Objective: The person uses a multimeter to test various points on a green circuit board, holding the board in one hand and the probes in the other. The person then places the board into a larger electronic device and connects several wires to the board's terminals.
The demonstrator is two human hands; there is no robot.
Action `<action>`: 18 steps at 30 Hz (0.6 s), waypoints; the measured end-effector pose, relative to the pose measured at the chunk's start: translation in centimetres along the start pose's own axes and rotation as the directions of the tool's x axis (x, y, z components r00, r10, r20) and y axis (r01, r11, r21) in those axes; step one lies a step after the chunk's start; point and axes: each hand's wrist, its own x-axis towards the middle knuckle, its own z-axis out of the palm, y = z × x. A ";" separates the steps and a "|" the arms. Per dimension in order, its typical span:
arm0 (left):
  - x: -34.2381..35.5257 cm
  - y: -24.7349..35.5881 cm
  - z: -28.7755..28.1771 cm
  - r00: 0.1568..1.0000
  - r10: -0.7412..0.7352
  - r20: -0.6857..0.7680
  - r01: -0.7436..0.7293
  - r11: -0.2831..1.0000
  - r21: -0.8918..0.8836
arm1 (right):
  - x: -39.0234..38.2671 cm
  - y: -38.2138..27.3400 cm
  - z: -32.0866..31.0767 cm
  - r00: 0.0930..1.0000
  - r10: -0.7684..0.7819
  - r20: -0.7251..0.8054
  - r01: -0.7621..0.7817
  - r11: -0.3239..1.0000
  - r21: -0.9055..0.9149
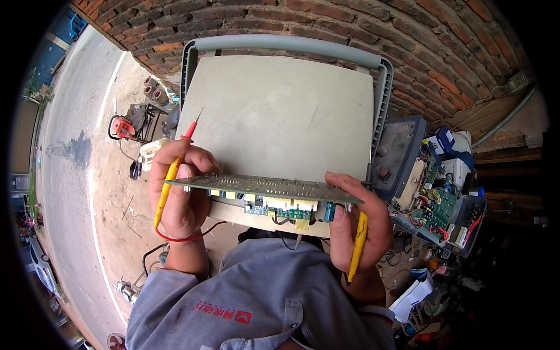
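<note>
Between my two hands a green circuit board [274,188] is held up edge-on, its soldered side facing away and its components hanging beneath. My left hand [181,195] grips the board's left end and also holds a red-tipped yellow test probe [168,182], its metal tip pointing up and away. At the right end, my right hand [364,227] pinches the board between thumb and fingers. A second yellow probe [358,248] with a black tip lies in that same hand, tip upward. From the red probe a red lead curves below the board.
Behind the board stands a beige plastic work surface [280,111] with a grey tubular handle [286,42] against a brick wall [326,17]. Opened electronics [437,201] and a dark grey case [399,151] sit on the right. A red-orange machine [122,127] rests on the ground at left, beside a road.
</note>
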 end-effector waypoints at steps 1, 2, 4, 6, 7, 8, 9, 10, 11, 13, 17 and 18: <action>0.0 0.0 0.0 1.000 -0.002 0.002 0.002 1.000 0.000 | 0.0 0.0 0.0 1.000 0.003 0.000 -0.003 1.000 0.002; 0.0 0.0 -0.1 1.000 -0.003 0.003 0.003 1.000 0.001 | 0.0 0.0 0.0 1.000 0.005 -0.001 -0.005 1.000 0.004; 0.0 -0.1 -0.2 1.000 -0.006 0.007 0.006 1.000 -0.013 | 0.0 0.1 -0.1 1.000 0.003 0.005 -0.004 1.000 0.006; 0.0 -0.1 -0.3 1.000 -0.007 0.009 0.007 1.000 -0.022 | 0.0 0.1 -0.2 1.000 0.003 0.008 -0.003 1.000 0.010; 0.0 -0.1 -0.2 1.000 -0.006 0.009 0.007 1.000 -0.024 | 0.0 0.1 -0.1 1.000 0.004 0.009 -0.004 1.000 0.013; 0.0 -0.1 -0.2 1.000 -0.006 0.009 0.006 1.000 -0.026 | 0.0 0.1 -0.1 1.000 0.004 0.009 -0.004 1.000 0.015; 0.0 -0.1 -0.2 1.000 -0.007 0.007 0.007 1.000 -0.024 | 0.1 0.0 -0.2 1.000 0.007 0.012 -0.007 1.000 0.014; 0.0 -0.1 -0.2 1.000 -0.008 0.005 0.008 1.000 -0.023 | 0.1 -0.1 -0.2 1.000 0.010 0.016 -0.010 1.000 0.013; 0.0 -0.1 -0.2 1.000 -0.009 0.002 0.009 1.000 -0.022 | 0.1 -0.1 -0.3 1.000 0.013 0.019 -0.013 1.000 0.012; 0.0 -0.1 -0.2 1.000 -0.013 0.003 0.013 1.000 -0.023 | 0.1 0.0 -0.3 1.000 0.014 0.018 -0.015 1.000 0.020; 0.0 -0.1 -0.1 1.000 -0.010 0.001 0.011 1.000 -0.018 | 0.1 0.0 -0.4 0.999 0.025 0.023 -0.026 0.999 0.028; 0.0 -0.1 -0.1 1.000 -0.007 0.005 0.007 1.000 -0.017 | 0.1 0.0 -0.4 0.999 0.027 0.021 -0.028 0.999 0.033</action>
